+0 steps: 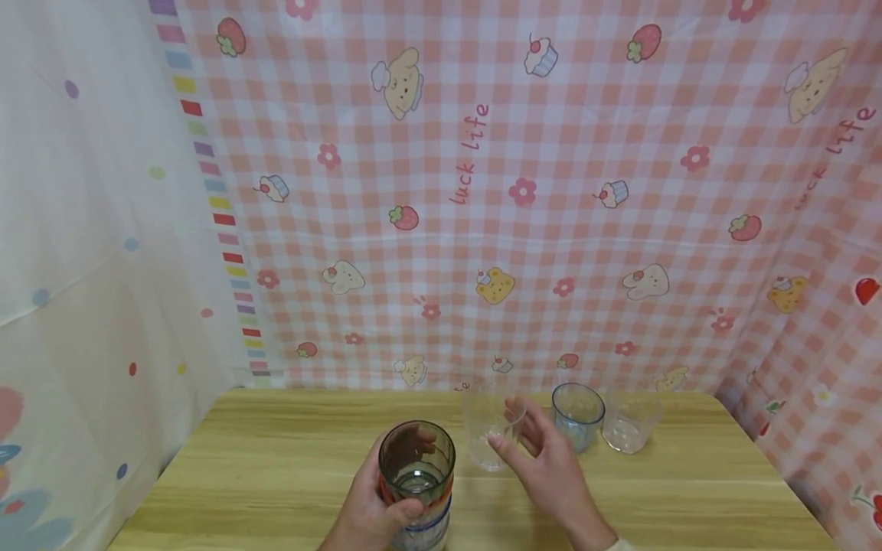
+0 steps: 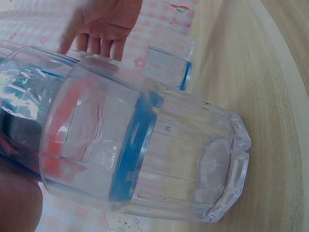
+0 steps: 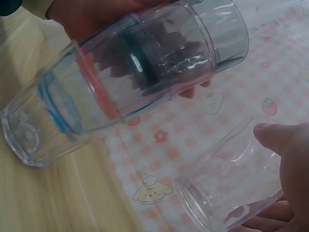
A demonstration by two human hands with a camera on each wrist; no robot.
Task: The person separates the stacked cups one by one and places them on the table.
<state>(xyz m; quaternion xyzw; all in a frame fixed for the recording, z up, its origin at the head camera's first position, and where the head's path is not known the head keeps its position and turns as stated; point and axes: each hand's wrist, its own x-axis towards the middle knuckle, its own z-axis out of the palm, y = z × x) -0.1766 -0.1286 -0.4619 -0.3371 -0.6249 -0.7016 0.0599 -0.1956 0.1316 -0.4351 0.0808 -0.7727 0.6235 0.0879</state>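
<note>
Close to the near edge of the table [image 1: 234, 467], the left hand [image 1: 367, 497] curls fingers and thumb round a stack [image 2: 145, 145], its long axis roughly vertical, mouth up: a grey cup [image 1: 416, 463] on top, nested above a red-rimmed cup [image 2: 63, 128] and a blue-rimmed cup [image 2: 133, 152]. Farther in, to its right, the right hand [image 1: 551, 467] pinches a clear cup [image 1: 485, 440], mouth up, between thumb and fingers. Beyond, by the far edge toward the right corner, a blue cup [image 1: 579, 425] opens upward, a second clear cup [image 1: 628, 430] just beside it.
</note>
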